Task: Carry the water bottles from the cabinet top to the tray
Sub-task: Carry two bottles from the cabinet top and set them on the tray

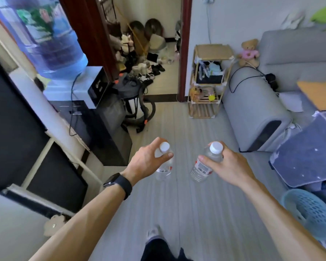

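Both arms are stretched out in front of the person, a bottle in each hand, held in the air above the grey plank floor [177, 208]. The left hand [145, 161], with a dark watch [119, 183] on its wrist, has thumb and fingers curled round the shoulder of the left bottle [164, 169] just under its white cap. The right hand [231, 166] grips the right bottle [201, 169] the same way, that one tilted with its base toward the other. A water dispenser [94, 85] stands to the left, a grey sofa [252, 110] to the right, and a wooden shelf [209, 51] by the doorway ahead.
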